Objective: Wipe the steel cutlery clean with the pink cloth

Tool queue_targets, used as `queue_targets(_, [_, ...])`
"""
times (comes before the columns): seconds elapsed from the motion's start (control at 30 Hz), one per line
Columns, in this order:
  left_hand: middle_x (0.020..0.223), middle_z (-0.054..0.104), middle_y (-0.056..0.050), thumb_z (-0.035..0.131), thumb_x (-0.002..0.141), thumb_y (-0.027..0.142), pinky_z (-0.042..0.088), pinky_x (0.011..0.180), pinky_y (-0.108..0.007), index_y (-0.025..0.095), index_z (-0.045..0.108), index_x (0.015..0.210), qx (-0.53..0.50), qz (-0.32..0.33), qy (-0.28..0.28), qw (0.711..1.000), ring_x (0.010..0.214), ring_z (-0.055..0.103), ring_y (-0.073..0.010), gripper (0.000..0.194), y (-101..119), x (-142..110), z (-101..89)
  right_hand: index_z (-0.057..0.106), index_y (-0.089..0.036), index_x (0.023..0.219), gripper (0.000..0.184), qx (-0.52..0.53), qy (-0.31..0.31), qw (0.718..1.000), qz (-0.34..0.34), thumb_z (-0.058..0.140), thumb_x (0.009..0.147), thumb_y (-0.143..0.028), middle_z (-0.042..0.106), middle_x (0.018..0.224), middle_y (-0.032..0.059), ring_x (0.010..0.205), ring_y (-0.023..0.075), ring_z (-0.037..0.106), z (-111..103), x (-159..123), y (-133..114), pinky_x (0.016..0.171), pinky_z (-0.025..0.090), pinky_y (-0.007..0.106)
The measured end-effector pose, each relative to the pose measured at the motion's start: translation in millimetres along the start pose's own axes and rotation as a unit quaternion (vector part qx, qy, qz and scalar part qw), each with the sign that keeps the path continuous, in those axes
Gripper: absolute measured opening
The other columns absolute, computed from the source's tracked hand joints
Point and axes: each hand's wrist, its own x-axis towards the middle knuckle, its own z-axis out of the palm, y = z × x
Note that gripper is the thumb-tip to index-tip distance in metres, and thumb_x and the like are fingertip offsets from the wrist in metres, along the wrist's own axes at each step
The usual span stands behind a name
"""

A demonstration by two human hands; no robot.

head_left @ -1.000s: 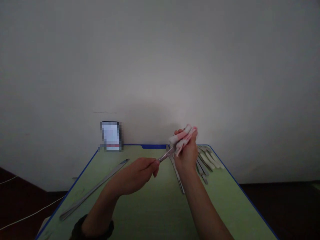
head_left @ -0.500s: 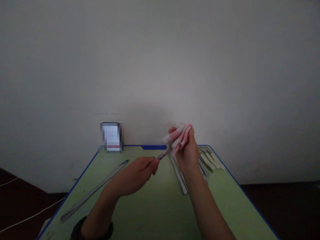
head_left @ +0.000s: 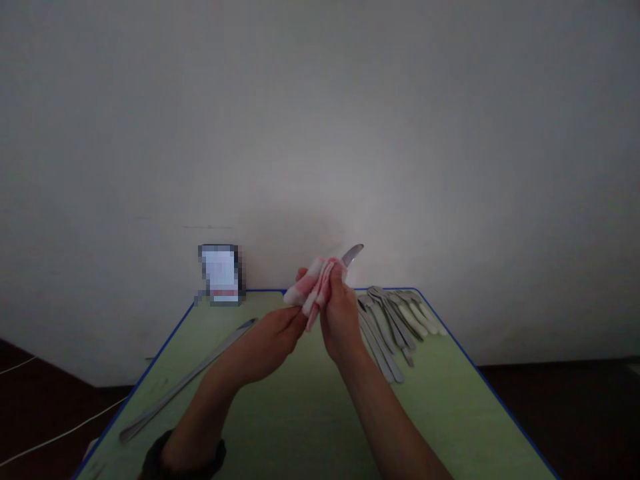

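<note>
A table knife (head_left: 353, 255) is held above the table, its blade tip sticking out past a pink and white cloth (head_left: 317, 283). My left hand (head_left: 280, 337) is closed around the knife's handle, which is mostly hidden by fingers and cloth. Wrapped about the middle of the knife, the cloth is gripped in my right hand (head_left: 343, 310), with the fingers closed and the thumb pressed on top. The two hands are close together, the right one nearly touching the left.
Several spoons and forks (head_left: 393, 320), some with white handles (head_left: 417, 319), lie at the table's back right. A long metal utensil (head_left: 185, 380) rests along the left side. A blurred-out phone-like screen (head_left: 220, 273) stands at the back left against the wall (head_left: 320, 133).
My right hand and the cloth have slid left along the knife, from its far end towards my left hand, baring the blade tip. My left hand has barely shifted.
</note>
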Motion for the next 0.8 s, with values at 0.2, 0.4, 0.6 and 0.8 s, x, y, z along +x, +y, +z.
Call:
queue_targets(0.2, [0.058, 0.035, 0.006, 0.028, 0.093, 0.052, 0.030, 0.047, -0.022, 0.020, 0.037, 0.066, 0.016, 0.004, -0.052, 0.999, 0.051, 0.035, -0.0103, 0.042, 6, -7, -7.6, 0.067, -0.015, 0.093, 0.041, 0.034, 0.064, 0.996, -0.056, 0.050, 0.087, -0.052, 0.074, 0.078, 0.0057, 0.070, 0.0158, 0.070, -17, 17, -33, 0.069, 0.054, 0.028])
queue_targets(0.4, [0.055, 0.034, 0.008, 0.034, 0.089, 0.058, 0.025, 0.038, -0.019, 0.020, 0.036, 0.065, -0.067, -0.054, -0.132, 0.988, 0.043, 0.030, -0.0070, 0.045, -2, -12, -23.2, 0.064, -0.017, 0.095, 0.037, 0.123, 0.121, 0.984, -0.040, 0.042, 0.092, -0.046, 0.071, 0.070, 0.0010, 0.068, 0.0145, 0.069, -12, 19, -43, 0.074, 0.053, 0.031])
queue_targets(0.6, [0.045, 0.025, 0.012, 0.048, 0.078, 0.068, 0.012, 0.031, -0.016, 0.021, 0.036, 0.063, -0.270, -0.093, -0.182, 0.941, 0.036, 0.015, -0.0036, 0.051, -28, -5, -28.7, 0.066, -0.014, 0.090, 0.054, -0.019, 0.036, 0.996, -0.086, 0.045, 0.084, -0.063, 0.073, 0.077, 0.0068, 0.070, 0.0184, 0.069, -1, 2, -17, 0.065, 0.053, 0.030])
queue_targets(0.8, [0.049, 0.029, 0.010, 0.038, 0.082, 0.069, 0.018, 0.035, -0.019, 0.021, 0.037, 0.065, -0.233, -0.071, -0.143, 0.959, 0.037, 0.020, -0.0049, 0.050, -19, 4, -13.0, 0.065, -0.011, 0.090, 0.063, -0.119, 0.016, 0.991, -0.067, 0.044, 0.079, -0.070, 0.073, 0.069, 0.0092, 0.059, 0.0190, 0.068, -1, -1, -6, 0.056, 0.052, 0.028])
